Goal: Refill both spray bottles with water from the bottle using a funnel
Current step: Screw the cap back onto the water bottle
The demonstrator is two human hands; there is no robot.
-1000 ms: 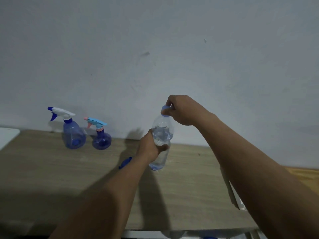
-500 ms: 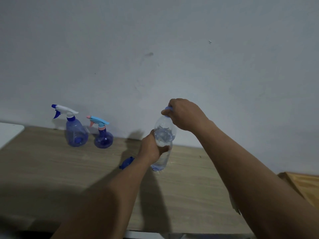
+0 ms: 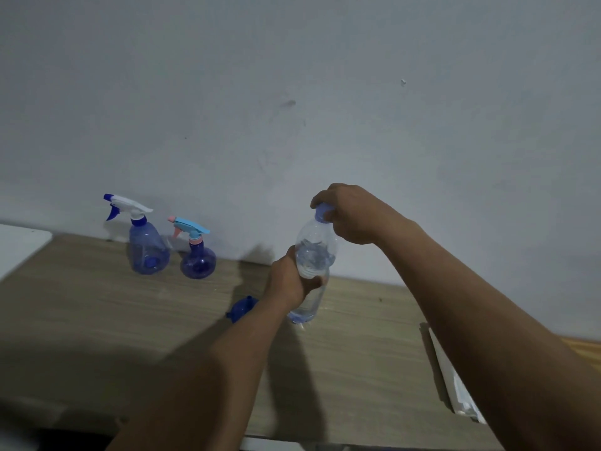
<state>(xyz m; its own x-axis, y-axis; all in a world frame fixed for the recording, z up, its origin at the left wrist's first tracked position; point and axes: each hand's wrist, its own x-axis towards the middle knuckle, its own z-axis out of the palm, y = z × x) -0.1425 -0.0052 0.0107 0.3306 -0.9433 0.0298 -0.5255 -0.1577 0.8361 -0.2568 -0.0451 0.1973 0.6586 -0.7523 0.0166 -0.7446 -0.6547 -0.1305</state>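
Now my left hand (image 3: 286, 283) grips the water bottle (image 3: 314, 252), my right hand (image 3: 353, 216) pinches its blue cap (image 3: 322, 212); I'd twist gently, bottle upright

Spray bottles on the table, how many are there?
2. The taller translucent blue spray bottle with white trigger stands by the wall at left; the rounder dark blue spray bottle with light blue trigger stands just right of it.

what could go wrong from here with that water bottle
The left hand grips the thin water bottle mid-body while the right hand pinches its cap; a hard squeeze could spill water onto the table once it opens. The blue funnel lies close by the left forearm and might get knocked.
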